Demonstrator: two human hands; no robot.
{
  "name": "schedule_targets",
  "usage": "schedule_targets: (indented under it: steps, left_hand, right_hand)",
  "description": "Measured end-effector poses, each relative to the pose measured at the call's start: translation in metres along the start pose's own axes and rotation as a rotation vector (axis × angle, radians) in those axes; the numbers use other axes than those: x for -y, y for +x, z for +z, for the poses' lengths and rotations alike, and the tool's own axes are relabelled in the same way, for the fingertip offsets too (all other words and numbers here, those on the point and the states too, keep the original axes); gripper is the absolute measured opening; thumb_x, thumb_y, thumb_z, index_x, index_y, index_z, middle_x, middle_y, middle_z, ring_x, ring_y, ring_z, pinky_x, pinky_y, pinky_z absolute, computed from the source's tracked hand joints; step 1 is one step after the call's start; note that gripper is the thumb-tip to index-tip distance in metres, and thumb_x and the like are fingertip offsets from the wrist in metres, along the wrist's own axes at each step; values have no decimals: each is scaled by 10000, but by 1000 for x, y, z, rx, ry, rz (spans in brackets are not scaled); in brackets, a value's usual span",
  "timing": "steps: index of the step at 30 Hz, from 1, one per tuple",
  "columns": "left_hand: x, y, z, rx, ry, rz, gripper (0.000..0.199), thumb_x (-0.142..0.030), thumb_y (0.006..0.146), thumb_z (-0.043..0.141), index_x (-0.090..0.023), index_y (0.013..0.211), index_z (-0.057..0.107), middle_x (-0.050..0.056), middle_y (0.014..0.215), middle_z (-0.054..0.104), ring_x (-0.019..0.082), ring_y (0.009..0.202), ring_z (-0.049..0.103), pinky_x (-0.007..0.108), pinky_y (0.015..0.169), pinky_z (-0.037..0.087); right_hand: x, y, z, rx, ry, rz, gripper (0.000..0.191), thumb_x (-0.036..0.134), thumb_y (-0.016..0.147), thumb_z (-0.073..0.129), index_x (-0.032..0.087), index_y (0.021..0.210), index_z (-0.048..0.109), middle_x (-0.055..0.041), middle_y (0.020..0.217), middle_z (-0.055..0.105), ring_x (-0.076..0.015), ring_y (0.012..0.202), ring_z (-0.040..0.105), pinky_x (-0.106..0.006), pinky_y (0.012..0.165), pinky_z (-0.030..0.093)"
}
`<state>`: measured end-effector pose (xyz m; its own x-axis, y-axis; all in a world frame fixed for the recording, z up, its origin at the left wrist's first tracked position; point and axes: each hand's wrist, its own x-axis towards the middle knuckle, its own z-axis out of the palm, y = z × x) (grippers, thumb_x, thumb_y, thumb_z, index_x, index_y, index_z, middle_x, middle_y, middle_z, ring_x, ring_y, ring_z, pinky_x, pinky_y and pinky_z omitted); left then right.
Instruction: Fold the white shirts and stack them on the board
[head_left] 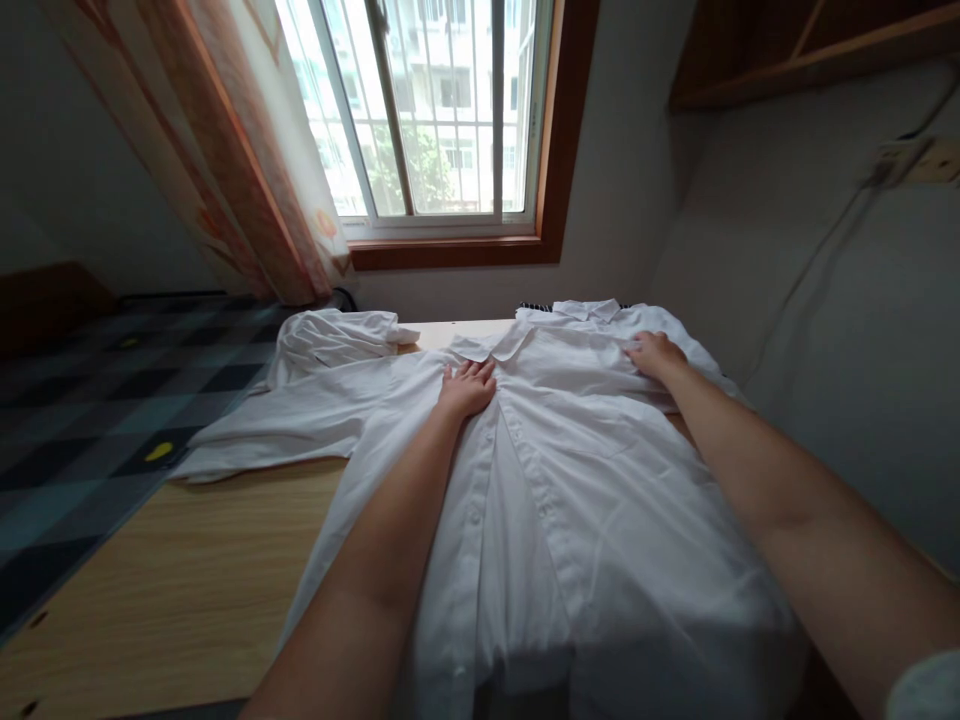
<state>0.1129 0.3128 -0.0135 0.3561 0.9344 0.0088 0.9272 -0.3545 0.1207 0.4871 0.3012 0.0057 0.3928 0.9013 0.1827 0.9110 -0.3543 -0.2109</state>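
Note:
A white button-up shirt (585,470) lies spread front side up on a wooden board, its collar toward the window and one sleeve stretched out to the left. My left hand (469,388) rests flat on the shirt just below the collar, fingers spread. Farther right, my right hand (654,355) is at the shirt's right shoulder or sleeve, its fingers drawn together on white cloth.
The wooden board (217,560) shows at the left, beside a checkered bedspread (67,430). A crumpled white garment (330,340) lies at the back left, and another folded white shirt (585,310) at the back right. Behind are a curtain (217,130) and a window.

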Motion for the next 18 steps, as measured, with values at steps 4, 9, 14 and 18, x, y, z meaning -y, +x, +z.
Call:
schedule_targets:
  steps: [4, 9, 14, 18]
  left_hand:
    - [1, 1, 0, 9, -10, -12, 620, -437, 984, 219, -268, 1577, 278, 43, 1649, 277, 266, 1522, 216, 594, 1217, 93]
    - [2, 8, -2, 16, -8, -41, 617, -445, 985, 209, -278, 1576, 281, 43, 1650, 275, 265, 1523, 212, 591, 1218, 91]
    - [5, 18, -2, 9, -10, -65, 618, -440, 982, 211, -276, 1573, 287, 50, 1651, 272, 270, 1525, 210, 592, 1216, 95]
    - [10, 26, -1, 2, -5, -70, 620, -450, 985, 204, -277, 1576, 282, 43, 1659, 246, 277, 1529, 194, 597, 1214, 89]
  right_hand:
    - [9, 15, -10, -205, 95, 28, 298, 313, 937, 535, 120, 1101, 692, -207, 1194, 606, -296, 1049, 608, -376, 897, 460]
    - [35, 26, -25, -451, 284, -13, 254, 163, 955, 443, 66, 1078, 642, -230, 1166, 569, -275, 1082, 555, -382, 950, 427]
    - [49, 27, -21, -445, 328, -107, 307, 140, 971, 369, 71, 1175, 588, -253, 1261, 502, -255, 1084, 529, -380, 958, 409]
    - [49, 24, -1, -286, 246, -85, 349, 134, 952, 361, 66, 1203, 594, -247, 1307, 495, -267, 1097, 546, -366, 967, 408]
